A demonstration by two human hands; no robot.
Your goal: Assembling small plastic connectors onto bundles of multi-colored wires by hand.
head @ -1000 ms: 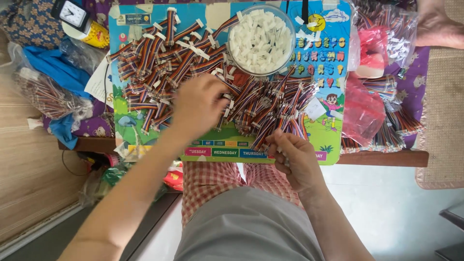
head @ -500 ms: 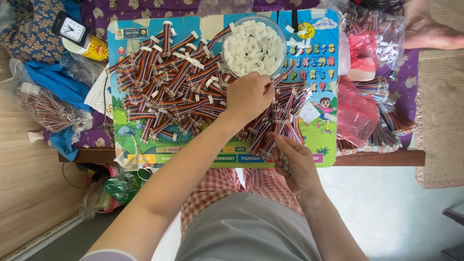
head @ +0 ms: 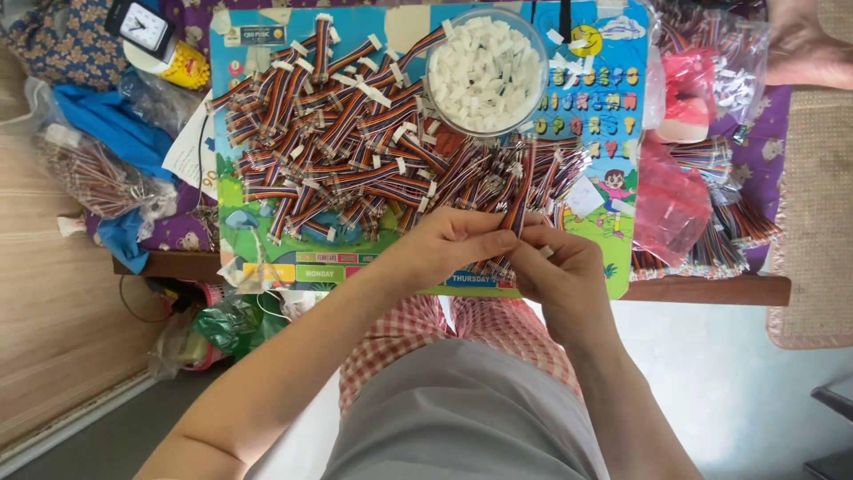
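A person is sitting at a counter [head: 711, 289], both hands meeting at its near edge. The left hand [head: 449, 244] and right hand [head: 560, 271] are each pinching one striped cable [head: 518, 203]. At twelve o'clock a bowl [head: 484, 58] is holding white connectors. The cable could snag the heap [head: 346, 151] behind. Fingers are hiding its near end.

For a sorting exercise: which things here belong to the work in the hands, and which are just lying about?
In use: left hand, right hand, striped ribbon cable, cable pile, bowl of white connectors.
Lying about: clock, blue cloth, red bag.
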